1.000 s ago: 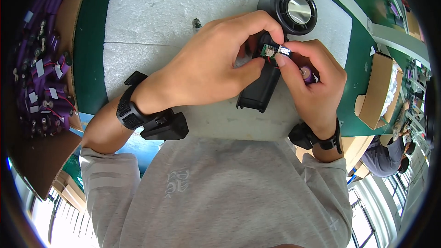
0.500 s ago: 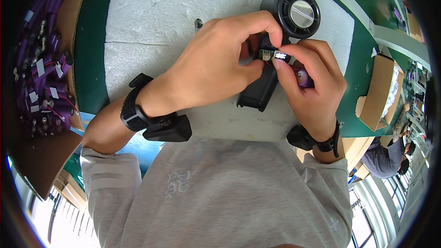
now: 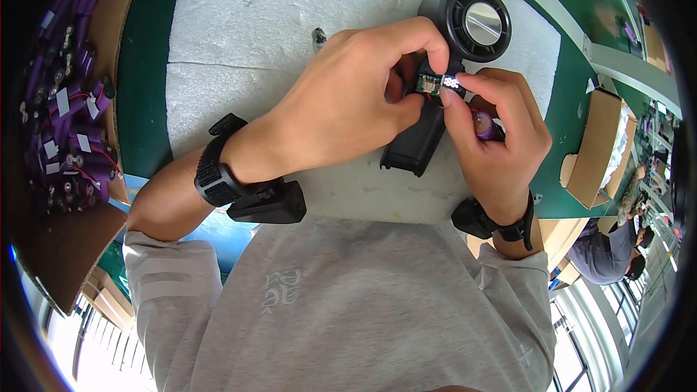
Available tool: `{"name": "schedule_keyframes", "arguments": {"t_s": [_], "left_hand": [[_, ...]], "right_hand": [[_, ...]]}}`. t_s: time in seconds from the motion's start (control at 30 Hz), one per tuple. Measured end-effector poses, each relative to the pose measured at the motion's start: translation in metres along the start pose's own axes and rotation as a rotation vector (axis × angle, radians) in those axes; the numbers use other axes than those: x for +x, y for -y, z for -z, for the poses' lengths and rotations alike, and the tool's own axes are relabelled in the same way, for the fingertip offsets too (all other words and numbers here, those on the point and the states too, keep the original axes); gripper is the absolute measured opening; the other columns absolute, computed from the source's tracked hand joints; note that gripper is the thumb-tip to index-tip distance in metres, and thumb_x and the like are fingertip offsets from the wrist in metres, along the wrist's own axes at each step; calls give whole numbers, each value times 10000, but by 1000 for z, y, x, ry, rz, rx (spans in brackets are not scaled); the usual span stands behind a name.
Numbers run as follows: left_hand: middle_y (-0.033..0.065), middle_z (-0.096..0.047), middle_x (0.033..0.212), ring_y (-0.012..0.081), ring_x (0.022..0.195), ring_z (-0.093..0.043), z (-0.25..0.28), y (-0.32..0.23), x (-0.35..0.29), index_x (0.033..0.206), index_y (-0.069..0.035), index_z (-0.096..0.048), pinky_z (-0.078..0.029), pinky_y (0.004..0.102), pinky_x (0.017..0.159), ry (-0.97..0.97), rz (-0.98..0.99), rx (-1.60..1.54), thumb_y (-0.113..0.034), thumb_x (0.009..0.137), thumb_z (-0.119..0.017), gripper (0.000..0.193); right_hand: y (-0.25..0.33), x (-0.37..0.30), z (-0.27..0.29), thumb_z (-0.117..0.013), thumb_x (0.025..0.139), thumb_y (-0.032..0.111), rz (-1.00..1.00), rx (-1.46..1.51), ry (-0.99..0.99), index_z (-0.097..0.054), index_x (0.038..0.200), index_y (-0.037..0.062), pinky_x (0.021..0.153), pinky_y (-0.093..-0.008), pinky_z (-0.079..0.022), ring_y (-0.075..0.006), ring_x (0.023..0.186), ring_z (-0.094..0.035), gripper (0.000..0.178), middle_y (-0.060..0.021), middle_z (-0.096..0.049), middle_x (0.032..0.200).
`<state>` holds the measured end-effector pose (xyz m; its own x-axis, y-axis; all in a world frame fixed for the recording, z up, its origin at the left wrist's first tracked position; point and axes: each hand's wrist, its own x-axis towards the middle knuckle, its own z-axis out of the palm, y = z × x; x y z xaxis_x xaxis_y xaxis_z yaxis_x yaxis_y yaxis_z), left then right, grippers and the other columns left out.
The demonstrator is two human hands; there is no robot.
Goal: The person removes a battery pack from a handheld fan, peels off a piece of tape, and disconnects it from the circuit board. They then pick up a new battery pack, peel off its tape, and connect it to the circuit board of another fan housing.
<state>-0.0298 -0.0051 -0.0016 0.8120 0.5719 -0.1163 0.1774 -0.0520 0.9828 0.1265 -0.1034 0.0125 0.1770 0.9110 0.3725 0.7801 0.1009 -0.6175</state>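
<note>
A black handheld fan (image 3: 415, 147) lies on the white foam sheet, its round head with a silver centre at the far end. My left hand (image 3: 341, 94) is closed about the fan's neck, thumb and index finger at the edges of a small green circuit board (image 3: 428, 85). White segments are lit on the display (image 3: 451, 83) at the board's right end. My right hand (image 3: 504, 120) pinches that end between thumb and index finger. A purple cylindrical battery (image 3: 488, 126) sits against its curled fingers. Thin red wire shows under the board; the fingers partly hide how it fits the handle.
White foam (image 3: 239, 22) covers much of the green table. At the left stands a cardboard box (image 3: 109, 51) full of purple batteries with wires. An open carton (image 3: 597, 149) with white contents is at the right. Another person (image 3: 606, 250) sits farther off to the right.
The fan and both hands have shifted slightly right. The circuit board has tilted a little, and different segments show lit on its display. Both hands keep their hold.
</note>
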Motion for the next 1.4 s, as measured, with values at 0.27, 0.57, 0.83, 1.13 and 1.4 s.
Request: {"name": "schedule_keyframes", "arguments": {"t_s": [0.27,0.57,0.83,1.13,1.4], "left_hand": [[32,-567,965,93,807,-613,-2,-1,1,1029,-37,-524,-522,242,724,-4,-34,13,118,738,-623,344],[29,-572,949,103,793,-619,-1,2,1,1052,-43,-532,-526,248,722,11,-65,-2,109,752,-623,349],[127,-647,1001,222,795,-660,5,5,8,995,-46,-661,-535,285,726,-5,-368,169,55,796,-645,224],[171,-651,1008,274,848,-670,9,0,6,1017,-98,-707,-535,308,722,22,-337,290,47,781,-653,282],[139,-628,1018,234,870,-656,18,4,7,1039,-99,-707,-525,284,730,-32,-340,251,77,768,-639,330]], "right_hand": [[-1,1,2,-758,696,3,12,8,-1,-659,869,40,486,-238,-463,-142,585,-604,202,-75,-630,803],[0,1,3,-758,697,1,4,-21,22,-661,866,35,488,-238,-465,-143,591,-606,199,-69,-626,797],[-6,0,2,-754,717,30,-23,11,12,-633,850,30,474,-234,-440,-114,540,-558,180,-50,-605,762],[-7,8,33,-743,764,59,-488,210,467,-545,822,25,458,-219,-390,-63,538,-523,209,-15,-547,696],[-4,14,49,-652,844,31,-730,969,613,-450,1076,29,575,-239,-499,-143,716,-633,307,-85,-612,889]]}}
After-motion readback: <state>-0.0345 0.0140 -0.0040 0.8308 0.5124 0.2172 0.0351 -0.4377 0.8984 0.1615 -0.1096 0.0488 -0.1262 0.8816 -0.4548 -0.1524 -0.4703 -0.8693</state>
